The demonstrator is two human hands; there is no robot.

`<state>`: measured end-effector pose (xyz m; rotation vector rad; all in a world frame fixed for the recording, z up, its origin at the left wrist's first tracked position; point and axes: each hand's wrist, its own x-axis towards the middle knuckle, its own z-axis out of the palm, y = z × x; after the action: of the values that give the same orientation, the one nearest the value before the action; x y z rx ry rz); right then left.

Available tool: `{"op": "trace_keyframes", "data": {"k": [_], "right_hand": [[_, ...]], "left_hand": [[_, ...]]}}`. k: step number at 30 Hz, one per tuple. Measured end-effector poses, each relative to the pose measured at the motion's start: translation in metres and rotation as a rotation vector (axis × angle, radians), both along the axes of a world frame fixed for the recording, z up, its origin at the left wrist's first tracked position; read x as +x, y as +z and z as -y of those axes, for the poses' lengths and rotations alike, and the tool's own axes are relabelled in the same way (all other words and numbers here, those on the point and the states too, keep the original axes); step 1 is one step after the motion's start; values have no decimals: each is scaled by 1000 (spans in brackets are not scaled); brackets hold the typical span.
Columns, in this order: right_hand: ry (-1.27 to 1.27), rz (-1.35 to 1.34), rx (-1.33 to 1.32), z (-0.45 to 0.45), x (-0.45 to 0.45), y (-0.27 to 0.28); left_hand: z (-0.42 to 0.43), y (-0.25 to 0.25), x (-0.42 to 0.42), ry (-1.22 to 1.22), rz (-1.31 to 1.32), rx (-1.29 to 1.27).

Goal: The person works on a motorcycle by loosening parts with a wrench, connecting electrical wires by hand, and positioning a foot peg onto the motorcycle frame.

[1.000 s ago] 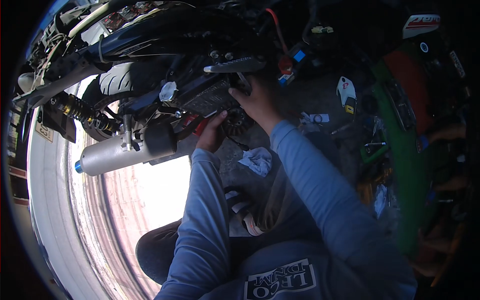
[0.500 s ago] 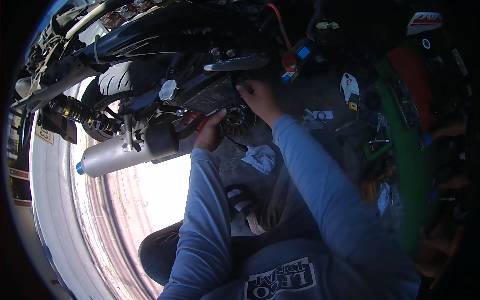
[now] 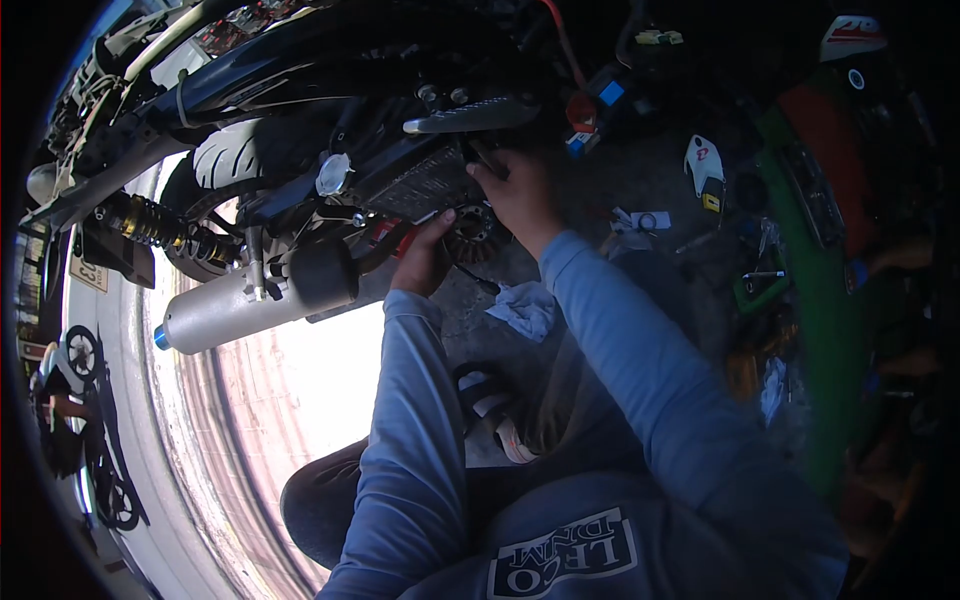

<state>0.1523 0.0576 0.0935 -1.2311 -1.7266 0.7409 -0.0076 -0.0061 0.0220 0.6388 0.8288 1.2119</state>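
Muffler (image 3: 260, 300) blocks L; open flr (image 3: 630, 178) btwn hands (image 3: 524, 200) & wht panel (image 3: 703, 165)

A dark, round, finned part (image 3: 477, 245) sits beside the black casing (image 3: 420, 187).

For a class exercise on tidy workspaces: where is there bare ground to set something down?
The dark floor between the red piece and the white-and-yellow piece looks bare. So does the sunlit ground between the silver muffler and left sleeve, though glare hides detail. Crowded: around the left hand and right hand, beside the motorcycle.
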Motion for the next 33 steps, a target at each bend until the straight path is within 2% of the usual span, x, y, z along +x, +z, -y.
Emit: {"op": "trace_keyframes", "data": {"k": [7, 13, 17, 18, 22, 28, 32, 33], "right_hand": [[-11, 225, 46, -5, -2, 8], [-22, 241, -46, -8, -8, 12], [14, 68, -176, -16, -7, 0], [14, 69, -172, -19, -6, -4], [140, -238, -233, -27, 3, -18], [101, -313, -30, -12, 9, -11], [-2, 59, 130, 2, 9, 1], [-3, 57, 128, 5, 8, 2]], "left_hand": [[-3, -6, 0, 40, 110, -55], [-1, -1, 0, -22, 91, 2], [-2, -2, 4, 94, 71, -21], [-2, -2, 4, 95, 72, -18], [-1, -3, 1, 37, 115, -13], [-2, -2, 2, 13, 126, -23], [3, 9, 2, -43, 103, -6], [3, 9, 2, -44, 102, -9]]}}
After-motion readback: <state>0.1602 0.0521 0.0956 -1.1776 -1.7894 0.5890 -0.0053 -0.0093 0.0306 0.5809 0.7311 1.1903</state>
